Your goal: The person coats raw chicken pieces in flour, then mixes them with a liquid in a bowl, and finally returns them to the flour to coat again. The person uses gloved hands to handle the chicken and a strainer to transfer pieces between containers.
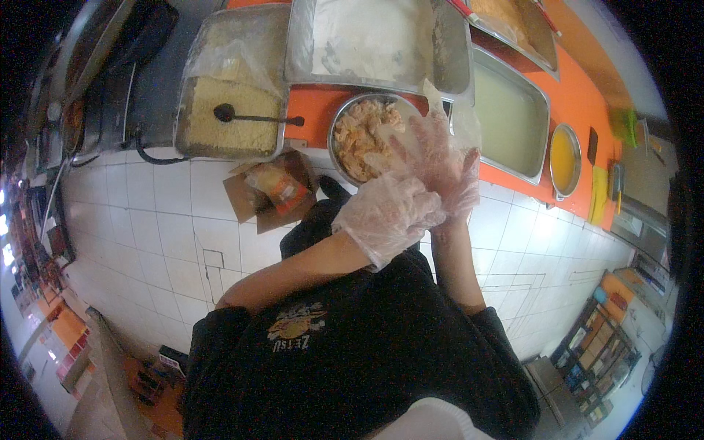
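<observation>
Both my hands wear thin clear plastic gloves. My left hand [390, 206] lies across the heel of my right hand, its fingers closed on the plastic glove [470, 165] there. My right hand [437, 146] is spread, holding nothing, and loose glove plastic sticks out past its fingertips. Beneath and beside the hands is a round metal bowl [331, 140] of raw meat pieces [363, 132], partly hidden by the right hand. Ahead stands a large metal pan [379, 88] of white flour-like powder [368, 38]. To the right is a deep metal pan [542, 132] with pale liquid [509, 115].
On the left, a tray [231, 151] holds yellowish crumbs [220, 132] with a black spoon [258, 118] across them. A yellow-filled bowl [564, 159] sits right on the orange counter [588, 110]. An opened cardboard box [264, 220] stands below the counter edge, above white floor tiles [165, 220].
</observation>
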The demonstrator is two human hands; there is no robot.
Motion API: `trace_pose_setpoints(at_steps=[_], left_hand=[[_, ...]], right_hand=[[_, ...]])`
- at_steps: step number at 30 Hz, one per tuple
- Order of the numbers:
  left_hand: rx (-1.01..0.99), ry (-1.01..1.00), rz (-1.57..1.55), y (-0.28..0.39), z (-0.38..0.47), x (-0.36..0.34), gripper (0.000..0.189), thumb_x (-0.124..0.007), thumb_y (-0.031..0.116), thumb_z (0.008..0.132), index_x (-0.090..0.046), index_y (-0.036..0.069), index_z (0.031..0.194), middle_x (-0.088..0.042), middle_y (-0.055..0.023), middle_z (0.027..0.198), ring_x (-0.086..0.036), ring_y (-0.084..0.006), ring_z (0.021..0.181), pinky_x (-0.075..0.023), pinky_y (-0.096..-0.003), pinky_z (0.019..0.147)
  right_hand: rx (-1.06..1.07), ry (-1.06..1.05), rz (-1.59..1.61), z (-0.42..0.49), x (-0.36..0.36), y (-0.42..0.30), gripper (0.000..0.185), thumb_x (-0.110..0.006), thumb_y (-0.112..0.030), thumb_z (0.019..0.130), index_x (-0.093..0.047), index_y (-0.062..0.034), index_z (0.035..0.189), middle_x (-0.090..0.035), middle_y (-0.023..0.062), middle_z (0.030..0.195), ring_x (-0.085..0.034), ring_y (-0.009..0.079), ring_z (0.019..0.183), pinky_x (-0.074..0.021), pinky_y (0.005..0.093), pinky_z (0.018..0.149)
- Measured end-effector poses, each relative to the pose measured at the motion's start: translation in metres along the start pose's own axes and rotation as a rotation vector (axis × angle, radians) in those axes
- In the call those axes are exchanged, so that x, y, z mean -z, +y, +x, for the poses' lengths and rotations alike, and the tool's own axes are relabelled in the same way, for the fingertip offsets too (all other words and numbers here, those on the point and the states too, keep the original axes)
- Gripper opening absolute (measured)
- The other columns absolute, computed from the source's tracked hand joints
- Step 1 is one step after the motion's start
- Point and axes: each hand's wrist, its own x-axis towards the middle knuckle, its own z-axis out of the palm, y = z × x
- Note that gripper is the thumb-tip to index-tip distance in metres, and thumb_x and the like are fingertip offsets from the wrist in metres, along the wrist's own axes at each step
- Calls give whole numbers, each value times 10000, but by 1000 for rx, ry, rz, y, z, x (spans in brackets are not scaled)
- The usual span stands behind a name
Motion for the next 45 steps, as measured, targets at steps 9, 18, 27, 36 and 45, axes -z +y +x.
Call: trace_pose_setpoints(at_steps=[9, 18, 27, 36, 45], left_hand=[[-35, -67, -196, -1, -12, -40, 145, -664, 270, 826, -681, 125, 835, -649, -124, 817, -632, -343, 803, -512, -457, 743], [849, 81, 76, -92, -53, -13, 415, -537, 401, 950, -627, 28, 1110, -663, -221, 1021, -661, -352, 921, -515, -435, 859], [1011, 220, -617, -141, -59, -81, 384, -567, 281, 943, -540, 33, 1236, -672, -184, 945, -692, -250, 783, -551, -356, 772], [933, 350, -813, -168, -65, -94, 277, -567, 234, 977, -530, 63, 1192, -647, -77, 1009, -655, -184, 856, -563, -320, 741], [1009, 464, -931, -134, -55, -65, 325, -572, 300, 948, -532, 35, 1132, -688, -118, 892, -676, -175, 669, -539, -300, 644]], right_hand=[[-89, -194, 315, 13, 17, -1, 642, -498, -480, 987, -310, -174, 1519, -504, 141, 1386, -492, 270, 1249, -391, 382, 1060], [488, -460, -2260, 32, 26, 38, 530, -592, -256, 879, -502, -78, 1370, -467, 247, 1397, -531, 401, 1195, -468, 434, 996], [-102, -261, -2543, 77, 30, 78, 490, -591, -196, 861, -526, -75, 1331, -515, 241, 1338, -574, 309, 1186, -539, 429, 882], [33, -642, -1761, 75, 47, 1, 380, -663, -210, 837, -653, -94, 1198, -663, 127, 1181, -599, 274, 1149, -468, 369, 1005], [403, -524, -2121, 69, 24, 17, 621, -719, -243, 815, -502, -55, 1365, -609, 157, 1291, -529, 326, 1249, -405, 408, 1084]])
